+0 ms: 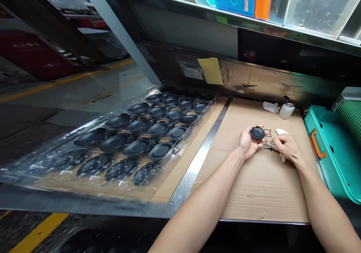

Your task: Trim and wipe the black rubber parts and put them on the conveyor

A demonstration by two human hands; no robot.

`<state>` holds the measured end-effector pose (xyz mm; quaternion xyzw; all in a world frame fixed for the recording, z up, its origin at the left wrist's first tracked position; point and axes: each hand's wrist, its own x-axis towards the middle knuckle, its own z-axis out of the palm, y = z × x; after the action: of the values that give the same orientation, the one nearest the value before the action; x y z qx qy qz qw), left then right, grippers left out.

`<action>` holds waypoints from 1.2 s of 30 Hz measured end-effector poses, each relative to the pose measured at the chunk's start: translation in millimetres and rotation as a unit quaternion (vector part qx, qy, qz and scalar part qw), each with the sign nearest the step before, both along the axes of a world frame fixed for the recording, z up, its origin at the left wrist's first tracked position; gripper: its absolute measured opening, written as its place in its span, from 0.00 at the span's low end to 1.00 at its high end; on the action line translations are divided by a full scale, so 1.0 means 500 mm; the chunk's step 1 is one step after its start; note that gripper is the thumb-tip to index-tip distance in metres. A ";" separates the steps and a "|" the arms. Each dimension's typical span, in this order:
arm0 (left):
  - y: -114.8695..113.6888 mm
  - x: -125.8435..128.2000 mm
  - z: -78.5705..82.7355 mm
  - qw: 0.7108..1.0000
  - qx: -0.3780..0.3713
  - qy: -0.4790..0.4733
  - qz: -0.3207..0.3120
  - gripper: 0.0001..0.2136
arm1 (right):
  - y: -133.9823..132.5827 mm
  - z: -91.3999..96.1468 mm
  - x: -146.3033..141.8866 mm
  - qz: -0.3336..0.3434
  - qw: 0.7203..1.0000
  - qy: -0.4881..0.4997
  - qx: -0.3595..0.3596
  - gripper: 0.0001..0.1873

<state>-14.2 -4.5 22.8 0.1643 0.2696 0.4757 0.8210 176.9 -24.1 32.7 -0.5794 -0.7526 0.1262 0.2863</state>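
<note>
My left hand (248, 143) is closed around a small round black part (257, 132), held a little above the cardboard sheet (254, 185) on the bench. My right hand (286, 147) sits just to the right of it, fingers curled around a small white object (282, 132) that sticks out above and below the fist; I cannot make out what it is. Both forearms reach in from the bottom of the view.
A clear plastic tray (84, 136) holding several black round parts lies on the left. A white bottle (287, 109) and a crumpled white cloth (270, 106) stand at the back. A teal bin (335, 151) with an orange handle sits at the right edge. A shelf runs overhead.
</note>
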 end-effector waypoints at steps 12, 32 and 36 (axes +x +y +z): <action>-0.003 0.023 -0.011 0.999 0.035 -0.025 0.017 0.22 | 0.019 -0.025 0.019 -0.066 0.993 -0.013 0.099 0.18; -0.003 0.029 -0.029 0.997 -0.013 -0.062 0.033 0.17 | -0.041 -0.035 -0.123 0.029 0.973 -0.146 0.175 0.19; -0.004 0.034 -0.033 0.997 -0.003 -0.063 0.039 0.18 | -0.028 -0.043 -0.112 -0.035 0.974 -0.129 0.183 0.20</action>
<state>2.9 -6.6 6.5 0.1204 0.2250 0.5160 0.8177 120.7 -38.2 11.0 -0.5543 -0.7729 -0.0995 0.2923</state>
